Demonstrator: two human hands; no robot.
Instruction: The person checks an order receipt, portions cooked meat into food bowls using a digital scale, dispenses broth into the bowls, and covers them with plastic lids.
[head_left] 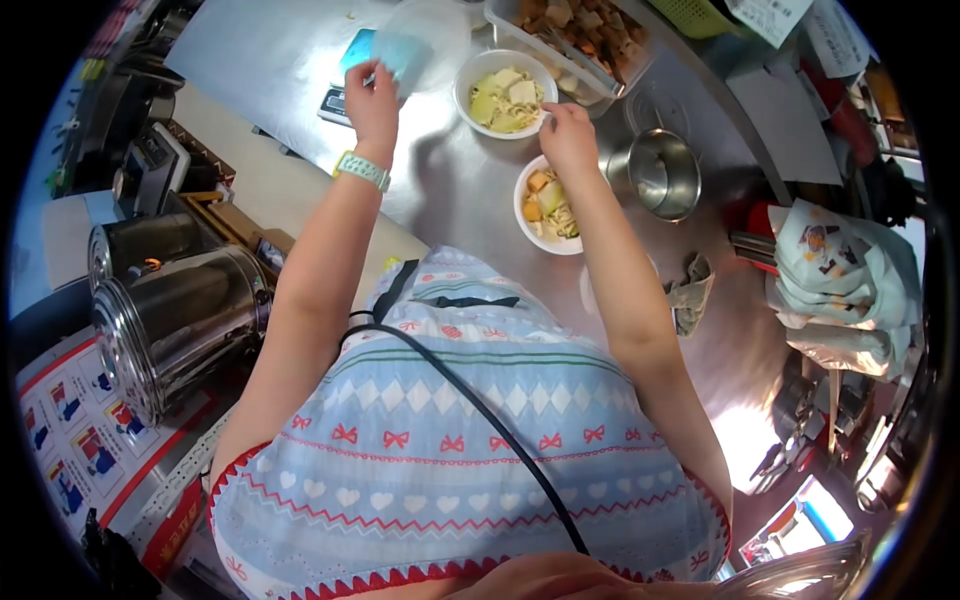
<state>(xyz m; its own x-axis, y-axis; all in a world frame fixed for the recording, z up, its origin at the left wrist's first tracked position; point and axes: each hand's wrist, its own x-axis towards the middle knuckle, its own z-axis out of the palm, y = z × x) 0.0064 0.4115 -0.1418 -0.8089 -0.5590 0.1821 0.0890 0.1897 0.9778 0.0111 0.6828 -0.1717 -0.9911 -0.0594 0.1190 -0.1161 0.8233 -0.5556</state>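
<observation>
Steel counter [450,200], sunlit in patches. We find a clear tub [562,57] at the far side, brown chunks [585,30] inside; metal pot [673,165], right. Far bowl [460,98] and near bowl [520,207], white, hold noodles [512,120], left of the pot. Clear lid [432,38], blurred, by a small scale [336,107]. Left hand [372,103]: fingers pinched on the lid's edge. Right hand [570,138]: fingertips together at the far bowl's right rim; clamped or not, we cannot tell.

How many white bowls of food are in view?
2: one bowl by the right hand, the other bowl nearer the apron, partly behind the right forearm. It also covers part of a pale round item; contents unclear.
</observation>
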